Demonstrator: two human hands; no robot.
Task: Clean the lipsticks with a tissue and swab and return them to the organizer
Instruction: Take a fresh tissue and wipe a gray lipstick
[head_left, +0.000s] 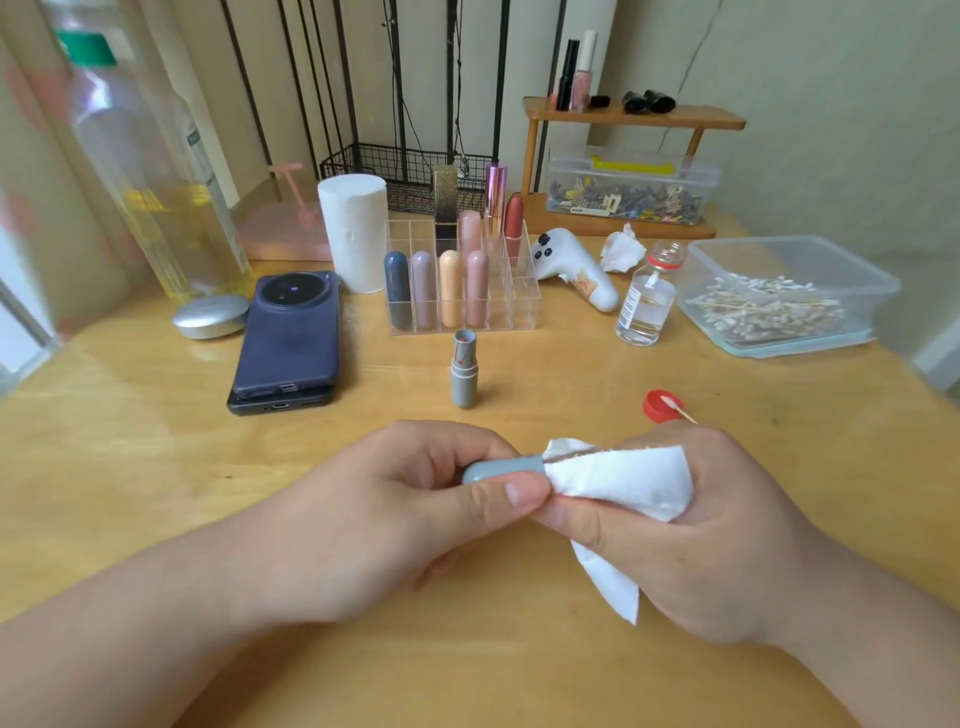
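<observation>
Cap (501, 467) of grey lipstick held over wooden table (156, 441), long axis left-right, rounded end pointing left.
Left hand (415, 499) pinches the smooth matte cap between thumb and fingers; right hand (717, 530) grips soft white tissue (623, 480) bunched over its other end. Uncapped grey base (464, 371) stands upright just before clear acrylic organizer (524, 291).

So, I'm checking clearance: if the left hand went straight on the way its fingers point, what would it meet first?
The white tissue held by the right hand: the left hand points rightward with the grey cap, whose end the tissue covers.
</observation>
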